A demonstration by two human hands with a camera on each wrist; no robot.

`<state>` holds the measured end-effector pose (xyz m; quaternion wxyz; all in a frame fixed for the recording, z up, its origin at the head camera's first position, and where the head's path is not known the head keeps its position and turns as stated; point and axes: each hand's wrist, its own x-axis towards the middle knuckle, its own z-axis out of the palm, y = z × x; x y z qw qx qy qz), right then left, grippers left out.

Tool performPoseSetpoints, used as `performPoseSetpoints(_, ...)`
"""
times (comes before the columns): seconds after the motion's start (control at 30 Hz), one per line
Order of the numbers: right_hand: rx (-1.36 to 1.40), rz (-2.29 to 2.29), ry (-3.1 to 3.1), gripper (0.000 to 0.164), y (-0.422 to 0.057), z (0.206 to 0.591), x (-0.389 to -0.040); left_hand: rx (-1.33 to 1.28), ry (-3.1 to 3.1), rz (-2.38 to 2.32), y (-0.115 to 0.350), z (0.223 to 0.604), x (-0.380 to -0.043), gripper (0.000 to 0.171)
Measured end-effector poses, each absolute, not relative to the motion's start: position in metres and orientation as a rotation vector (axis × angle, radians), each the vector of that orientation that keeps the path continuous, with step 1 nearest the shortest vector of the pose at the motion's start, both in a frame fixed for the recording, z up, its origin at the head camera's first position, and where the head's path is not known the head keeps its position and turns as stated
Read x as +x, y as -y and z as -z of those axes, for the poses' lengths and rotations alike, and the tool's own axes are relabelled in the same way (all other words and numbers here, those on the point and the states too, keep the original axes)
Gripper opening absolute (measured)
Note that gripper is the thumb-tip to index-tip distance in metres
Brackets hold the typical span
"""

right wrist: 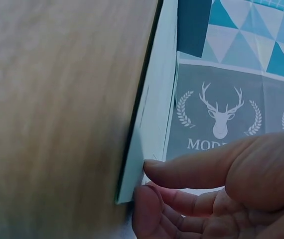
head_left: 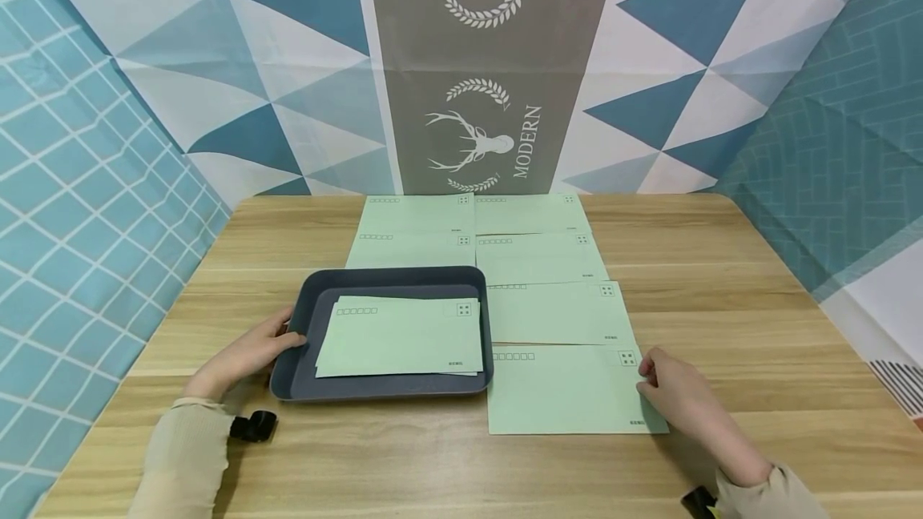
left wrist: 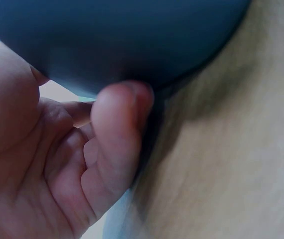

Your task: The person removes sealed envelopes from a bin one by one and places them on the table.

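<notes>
The tray (head_left: pixel 397 387) lies just to the right of the left hand (head_left: pixel 248 355), by which its left end is gripped, with the thumb over the rim and fingers curled against the outside. The near envelope (head_left: pixel 570 399), the closest in the right-hand column, lies just left of the right hand (head_left: pixel 681 395); its short right edge appears to be pinched between thumb and curled fingers. More envelopes (head_left: pixel 555 315) are laid beyond it, farther from both hands, and a loose stack (head_left: pixel 404 335) is held in the tray between the hands. The near envelope can be judged very light, thin and limp, easily creased and apt to slide on the smooth table (head_left: pixel 360 463). It is best taken by the edge beside the right hand, near the middle of that side, where it can be raised without a corner being bent; a light pinch should suffice. The tray, seemingly stiff and light plastic, is best steadied by the rim at the left hand, and kept level so that the stack is not spilled.
</notes>
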<state>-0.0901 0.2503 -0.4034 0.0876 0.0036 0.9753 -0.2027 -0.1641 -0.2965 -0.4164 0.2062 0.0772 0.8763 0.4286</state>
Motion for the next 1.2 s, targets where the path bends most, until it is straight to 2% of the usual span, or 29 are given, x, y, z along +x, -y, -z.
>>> performPoseSetpoints(0.53,-0.001,0.622,-2.838,0.021,-0.233,0.393,-0.096,0.147,-2.354,-1.262,0.297,0.409,-0.162,0.07)
performPoseSetpoints(0.73,-0.158,0.64,-2.864,0.024,-0.205,0.378,-0.109,0.144,-2.357,-1.272,0.298,0.408,-0.161,0.071)
performPoseSetpoints(1.0,-0.497,0.736,-2.946,0.012,-0.153,0.379,-0.125,0.159,-2.366,-1.257,0.299,0.411,-0.159,0.07)
performPoseSetpoints(1.2,-0.634,0.719,-3.002,0.022,-0.129,0.381,-0.131,0.158,-2.359,-1.283,0.296,0.414,-0.16,0.069)
